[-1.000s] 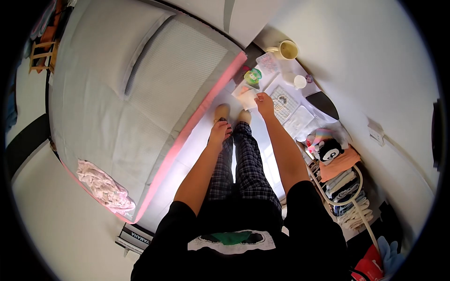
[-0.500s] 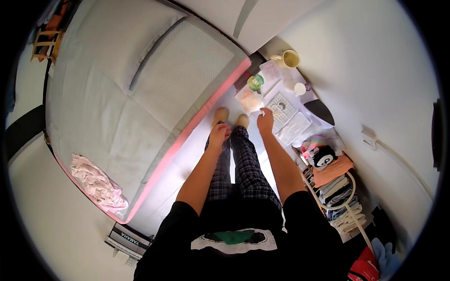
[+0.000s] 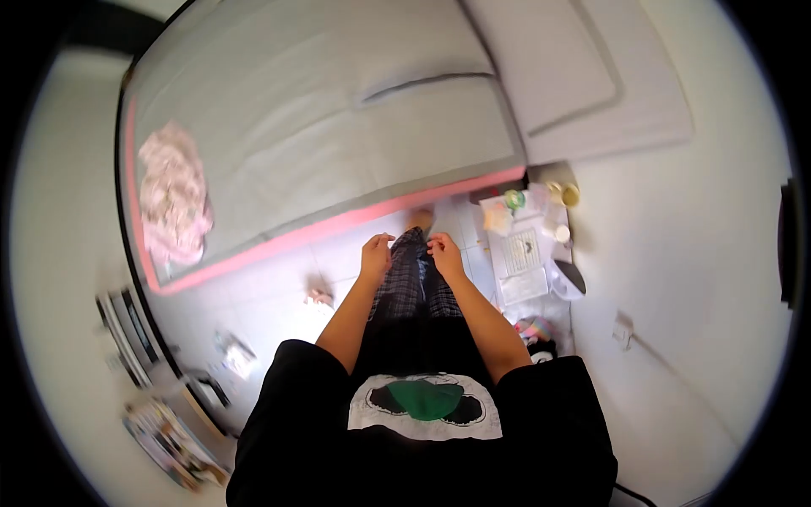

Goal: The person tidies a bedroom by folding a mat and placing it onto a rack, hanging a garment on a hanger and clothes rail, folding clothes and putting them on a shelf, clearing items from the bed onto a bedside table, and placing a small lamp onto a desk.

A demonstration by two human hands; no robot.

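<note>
In the head view my left hand (image 3: 376,257) is in front of my plaid trousers (image 3: 397,283), its fingers curled together. My right hand (image 3: 445,253) faces it across a short gap, thumb and fingers pinched. What either hand holds, if anything, is too small to make out. Both hands are above the floor, between the grey bed (image 3: 312,152) and my black shirt (image 3: 422,465). A low white table (image 3: 545,232) with small items stands to the right of my right hand.
On the table are a yellow mug (image 3: 570,195), a green-lidded jar (image 3: 514,199), a white cup (image 3: 562,233) and a gridded pad (image 3: 520,252). A crumpled pink cloth (image 3: 176,194) lies on the bed's left end. Some items lie on the floor (image 3: 283,283) at left.
My view and body have turned left, away from the table. My right hand has left the table's edge, where a small white piece showed at its fingers, and now faces my left hand.
</note>
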